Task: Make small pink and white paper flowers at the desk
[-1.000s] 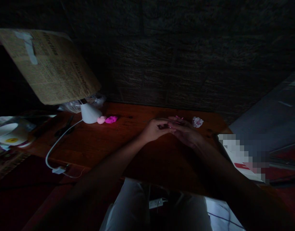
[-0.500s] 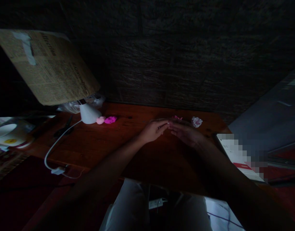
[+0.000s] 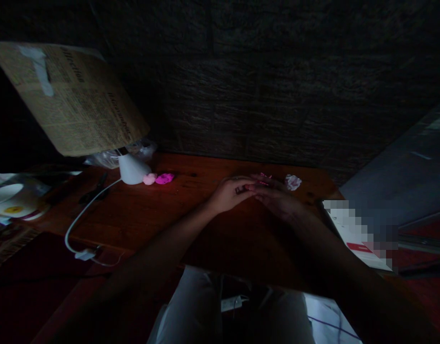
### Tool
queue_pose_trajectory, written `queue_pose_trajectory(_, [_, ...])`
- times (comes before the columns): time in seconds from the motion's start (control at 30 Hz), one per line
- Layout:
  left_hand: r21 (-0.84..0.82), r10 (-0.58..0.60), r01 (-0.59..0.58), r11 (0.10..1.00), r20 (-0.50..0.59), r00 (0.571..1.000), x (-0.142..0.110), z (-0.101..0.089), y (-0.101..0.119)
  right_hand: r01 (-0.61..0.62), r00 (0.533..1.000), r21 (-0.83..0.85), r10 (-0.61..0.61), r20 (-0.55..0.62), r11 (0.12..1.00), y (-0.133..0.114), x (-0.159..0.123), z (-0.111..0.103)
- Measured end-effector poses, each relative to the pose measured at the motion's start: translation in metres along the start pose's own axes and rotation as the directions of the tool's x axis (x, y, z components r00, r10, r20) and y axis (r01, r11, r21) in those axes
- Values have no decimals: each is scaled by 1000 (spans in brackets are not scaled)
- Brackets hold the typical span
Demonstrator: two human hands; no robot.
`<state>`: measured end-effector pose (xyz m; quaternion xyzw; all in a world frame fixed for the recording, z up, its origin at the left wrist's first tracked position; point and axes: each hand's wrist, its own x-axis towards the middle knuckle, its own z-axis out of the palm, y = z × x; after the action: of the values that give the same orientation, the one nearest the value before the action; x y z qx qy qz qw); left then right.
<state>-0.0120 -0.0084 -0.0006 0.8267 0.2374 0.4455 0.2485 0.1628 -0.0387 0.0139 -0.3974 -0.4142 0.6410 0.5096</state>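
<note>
Over the middle of the wooden table, my left hand [image 3: 227,193] and my right hand [image 3: 279,198] meet at the fingertips. The left fingers are bent and pressed together. Those of my right hand lie against them from the other side. Anything between them is too small and dark to make out. Just behind my right hand lies a small pink patterned piece [image 3: 264,177], partly covered by the fingers. A crumpled whitish-pink lump [image 3: 293,182] rests to its right. Farther left, a pale pink lump [image 3: 150,178] touches a bright magenta lump [image 3: 165,178], both soft-looking.
A lamp [image 3: 132,167] with a newspaper-print shade stands at the back left, its white cable [image 3: 71,229] running over the table edge. Dark scissors [image 3: 98,188] and a white cup [image 3: 12,200] are left of it. A white box-like item [image 3: 356,239] lies at right. A dark wall rises behind.
My fingertips have shifted slightly against each other, and the right fingers now overlap the left ones a little more. The lumps and the lamp stay in place.
</note>
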Motion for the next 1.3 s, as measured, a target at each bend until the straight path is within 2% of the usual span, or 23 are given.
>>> queue_pose_trajectory(0.13, [-54,-73,70,996,-67,995,0,-1,3,-6,1000,14,6,-30,1000,-1,-1,3])
queue_pose_trajectory(0.23, [-26,-141,139,990,-84,986,1,-3,2,-44,998,50,47,-50,998,2,-1,7])
queue_pose_trajectory(0.3, [-24,-212,211,977,-123,970,2,-6,0,-89,995,56,91,-29,994,6,-1,11])
queue_pose_trajectory(0.4, [-110,-318,302,947,-194,928,4,-10,-4,-128,992,45,127,25,991,9,-2,14])
queue_pose_trajectory(0.53, [-191,-343,311,931,-170,924,7,-14,-2,-151,987,22,150,54,988,11,-3,15])
queue_pose_trajectory(0.63, [-257,-359,312,914,-159,920,9,-14,1,-165,982,-71,170,87,984,13,-5,18])
queue_pose_trajectory(0.7, [-290,-372,314,904,-176,911,10,-16,1,-118,983,-194,142,112,974,14,-8,23])
queue_pose_trajectory(0.8, [-322,-395,319,891,-206,895,11,-19,0,25,977,-358,52,204,933,12,-13,30])
queue_pose_trajectory(0.93, [-344,-431,348,872,-204,879,11,-19,1,135,974,-406,-45,223,904,10,-15,31])
queue_pose_trajectory(1.1, [-368,-430,345,863,-180,885,10,-15,5,63,994,-369,-24,109,927,12,-9,22])
queue_pose_trajectory(1.2, [-373,-429,345,861,-168,888,10,-14,4,-1,998,-229,17,67,973,13,-6,20])
queue_pose_trajectory(1.3, [-378,-428,359,853,-115,896,9,-15,3,-87,993,-36,90,79,996,10,-7,20])
